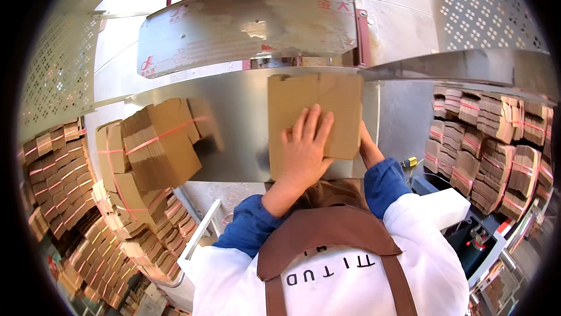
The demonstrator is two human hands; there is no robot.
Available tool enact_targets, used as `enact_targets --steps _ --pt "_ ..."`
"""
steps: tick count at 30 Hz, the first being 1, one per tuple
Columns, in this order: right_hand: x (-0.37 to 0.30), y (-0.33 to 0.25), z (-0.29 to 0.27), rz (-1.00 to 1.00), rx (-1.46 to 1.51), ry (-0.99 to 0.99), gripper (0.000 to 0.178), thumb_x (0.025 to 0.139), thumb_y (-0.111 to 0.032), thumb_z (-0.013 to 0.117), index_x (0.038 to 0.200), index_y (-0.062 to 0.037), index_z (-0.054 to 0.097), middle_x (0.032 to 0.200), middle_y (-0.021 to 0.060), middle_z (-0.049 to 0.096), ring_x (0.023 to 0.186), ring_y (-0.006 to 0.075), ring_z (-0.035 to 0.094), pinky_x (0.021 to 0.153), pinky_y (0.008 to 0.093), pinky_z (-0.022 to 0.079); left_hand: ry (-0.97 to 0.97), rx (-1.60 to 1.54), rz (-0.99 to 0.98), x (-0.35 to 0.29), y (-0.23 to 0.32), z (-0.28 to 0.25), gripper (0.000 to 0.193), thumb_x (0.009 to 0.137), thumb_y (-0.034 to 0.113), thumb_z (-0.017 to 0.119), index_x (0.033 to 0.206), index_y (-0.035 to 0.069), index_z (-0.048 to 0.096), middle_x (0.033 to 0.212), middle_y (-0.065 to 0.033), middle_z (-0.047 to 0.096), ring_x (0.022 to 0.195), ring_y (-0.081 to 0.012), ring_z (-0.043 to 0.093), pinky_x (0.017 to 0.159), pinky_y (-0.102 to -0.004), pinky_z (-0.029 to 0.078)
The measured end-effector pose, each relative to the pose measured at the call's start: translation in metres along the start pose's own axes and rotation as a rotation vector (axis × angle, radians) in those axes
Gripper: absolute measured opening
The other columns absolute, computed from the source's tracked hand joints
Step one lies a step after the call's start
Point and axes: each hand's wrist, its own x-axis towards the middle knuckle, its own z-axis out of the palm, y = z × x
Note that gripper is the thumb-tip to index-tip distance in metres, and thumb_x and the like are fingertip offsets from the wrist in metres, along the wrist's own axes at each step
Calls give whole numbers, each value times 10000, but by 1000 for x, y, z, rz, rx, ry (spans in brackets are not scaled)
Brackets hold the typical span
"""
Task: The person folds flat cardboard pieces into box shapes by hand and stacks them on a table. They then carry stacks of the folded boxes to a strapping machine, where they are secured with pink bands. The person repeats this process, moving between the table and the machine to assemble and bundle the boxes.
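Note:
Flat brown cardboard (pixel 345 97) lies on the shiny metal worktop in front of me. It looks like folded carton blanks, and its thickness is hard to judge from above. My left hand (pixel 305 146) rests on top of it, palm down with the fingers spread. Against the cardboard's right edge is my right hand (pixel 369 147); its fingers are mostly hidden behind that edge. To the left, a bundle of cardboard blanks (pixel 163 140) tied with pink strap sits at the worktop's end, apart from both hands.
A machine with a film-covered metal panel (pixel 245 29) stands beyond the worktop (pixel 234 94). Strapped cardboard stacks (pixel 61 181) rise on the left, and more stacks (pixel 491 146) on the right. Perforated metal panels (pixel 491 12) flank the machine. A white rail (pixel 201 231) is near my left elbow.

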Motion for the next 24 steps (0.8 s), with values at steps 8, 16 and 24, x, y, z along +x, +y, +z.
enact_targets --steps 8,16,24 --pt "-88 -186 27 -802 -776 243 241 1024 -226 484 945 -31 601 739 6 603 649 76 570 562 238 471 98 -82 18 10 26 18 809 816 478 671 1484 122 384 1562 -89 328 1400 -292 318 1032 -502 262" --pt "-27 -241 286 -981 -521 -141 254 1004 -244 511 948 -25 626 654 59 595 554 102 532 534 264 434 119 -94 25 -9 0 26 636 783 261 682 1377 121 505 1418 -109 486 1310 -306 388 988 -470 315" --pt "142 -207 296 -843 -438 -36 222 972 -225 551 901 -26 618 641 120 625 551 234 619 559 336 476 83 -577 -173 39 -39 75 438 855 270 616 1275 145 607 1397 -137 487 1274 -368 373 983 -472 306"
